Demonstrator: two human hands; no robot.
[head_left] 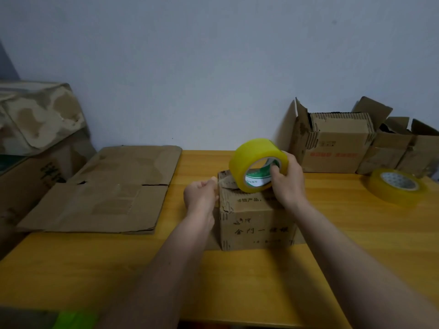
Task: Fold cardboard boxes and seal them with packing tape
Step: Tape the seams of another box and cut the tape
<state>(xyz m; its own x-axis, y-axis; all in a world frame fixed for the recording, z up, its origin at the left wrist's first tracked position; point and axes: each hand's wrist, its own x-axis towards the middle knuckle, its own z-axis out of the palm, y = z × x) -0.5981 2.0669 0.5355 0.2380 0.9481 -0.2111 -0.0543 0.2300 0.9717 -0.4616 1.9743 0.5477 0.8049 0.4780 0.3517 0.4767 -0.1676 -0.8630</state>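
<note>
Head camera looking forward and down

It is sitting close above the yellow table (308,269), facing the pale wall (213,67), with both forearms reaching in from below.

At frame centre a matt, scuffed brown cardboard box (255,222) carries a glossy yellow translucent plastic tape roll (257,163), all on a smooth, softly shiny yellow wood-look table (237,281).
</note>
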